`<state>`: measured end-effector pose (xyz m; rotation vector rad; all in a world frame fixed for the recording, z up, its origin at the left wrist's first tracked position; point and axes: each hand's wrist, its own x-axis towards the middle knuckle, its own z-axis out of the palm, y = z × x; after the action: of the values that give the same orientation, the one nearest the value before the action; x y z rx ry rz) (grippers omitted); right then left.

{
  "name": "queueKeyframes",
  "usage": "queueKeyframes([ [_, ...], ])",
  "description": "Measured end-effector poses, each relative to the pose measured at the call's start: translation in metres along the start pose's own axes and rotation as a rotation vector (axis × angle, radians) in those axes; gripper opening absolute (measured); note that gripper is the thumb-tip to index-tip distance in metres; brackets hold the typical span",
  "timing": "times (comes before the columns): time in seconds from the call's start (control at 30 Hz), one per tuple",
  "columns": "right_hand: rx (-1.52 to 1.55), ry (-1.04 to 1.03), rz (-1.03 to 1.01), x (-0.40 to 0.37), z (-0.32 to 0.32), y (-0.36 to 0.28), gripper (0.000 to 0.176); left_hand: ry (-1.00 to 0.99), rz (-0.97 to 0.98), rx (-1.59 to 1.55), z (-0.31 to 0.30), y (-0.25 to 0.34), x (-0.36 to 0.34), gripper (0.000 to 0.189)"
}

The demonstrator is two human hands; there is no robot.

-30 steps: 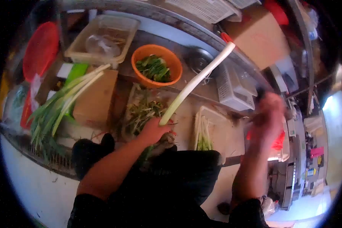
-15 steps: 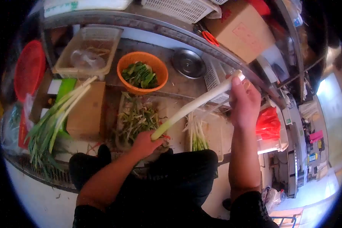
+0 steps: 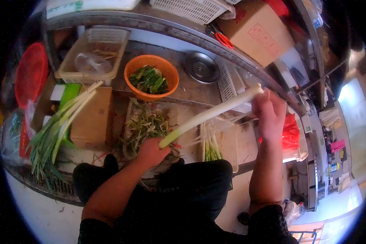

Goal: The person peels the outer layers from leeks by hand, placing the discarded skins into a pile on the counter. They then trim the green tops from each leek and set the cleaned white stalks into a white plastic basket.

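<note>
A thick leek stalk (image 3: 211,114), green at its lower left end and white at its upper right, slants across the middle. My left hand (image 3: 152,152) is closed round the green end. At the white end is my right hand (image 3: 269,114), its fingers curled and pressed together beside the root tip; what they pinch is too small to make out. Below the stalk, trimmed white and green stalks (image 3: 210,146) lie in a pale tray (image 3: 230,152). Leafy scraps (image 3: 148,122) are heaped behind my left hand. A bunch of long green leeks (image 3: 63,122) rests on a cardboard box (image 3: 94,122) at the left.
An orange bowl (image 3: 173,83) holds cut greens. Beside it lies a round metal lid (image 3: 201,68). A beige basket (image 3: 65,75) and a red basin (image 3: 30,75) are at the left. A metal shelf edge (image 3: 171,31) crosses above; a red bag (image 3: 290,132) is at the right.
My right hand has moved slightly right and down from the white tip, and its fingers have curled. The stalk's white end has dropped a little. My left hand still holds the green end.
</note>
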<state>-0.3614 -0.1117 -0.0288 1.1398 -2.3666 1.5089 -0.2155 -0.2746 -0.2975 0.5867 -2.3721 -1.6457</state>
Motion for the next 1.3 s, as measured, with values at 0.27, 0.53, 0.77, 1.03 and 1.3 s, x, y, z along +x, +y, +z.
queueKeyframes([
  [0.27,-0.055,-0.037,-0.017,-0.001,-0.007,0.006,0.02,0.035,0.039,0.085,0.007,-0.007,0.002,0.028],
  [0.53,0.318,0.177,0.18,0.002,0.001,0.015,0.019,0.157,0.122,-0.268,0.013,-0.005,0.0,0.032],
  [0.77,0.357,0.17,0.305,0.005,0.013,0.026,0.016,-0.043,0.311,-0.094,0.012,-0.018,0.001,0.03],
  [1.03,0.417,0.161,0.428,0.011,0.027,0.049,0.012,-0.218,0.329,-0.151,0.012,-0.004,-0.012,0.043],
  [1.3,0.65,0.328,0.551,0.002,0.031,0.069,0.015,0.068,0.16,-0.706,-0.009,0.009,-0.002,0.026],
])
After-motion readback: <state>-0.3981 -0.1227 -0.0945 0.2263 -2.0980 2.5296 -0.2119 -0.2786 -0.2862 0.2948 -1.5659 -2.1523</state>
